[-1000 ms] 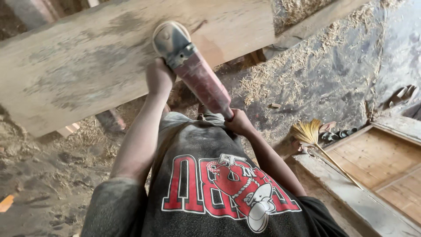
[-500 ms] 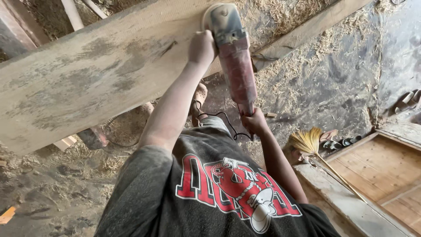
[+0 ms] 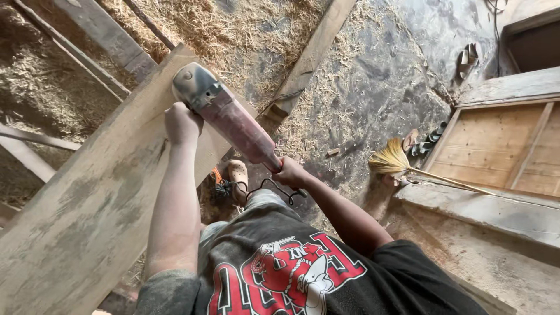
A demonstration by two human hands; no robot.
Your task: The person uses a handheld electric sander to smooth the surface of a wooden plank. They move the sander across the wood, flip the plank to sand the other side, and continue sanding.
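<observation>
Sawdust-strewn workshop floor (image 3: 373, 87): left hand (image 3: 182, 123) clenched at the head of the red power planer (image 3: 230, 119), right hand (image 3: 290, 172) closed around its rear, on the plank's (image 3: 87, 216) upper edge. Heavy, rigid tool; two-handed grip suits. Broom (image 3: 402, 166) lies nearby.

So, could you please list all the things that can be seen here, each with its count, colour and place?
power tool: one, dusty red body with grey head, on the plank's near edge, both hands on it
plank: one, grey-brown, slanting across the left
cord: one, black, looping from the tool's rear
broom: one, straw-yellow, on the floor at right
wooden panel: one, light brown, far right
wood shavings: many, pale yellow, over the floor at the top
shoe: one, tan, below the plank
left hand: one, near the tool's head
right hand: one, at the tool's rear
</observation>
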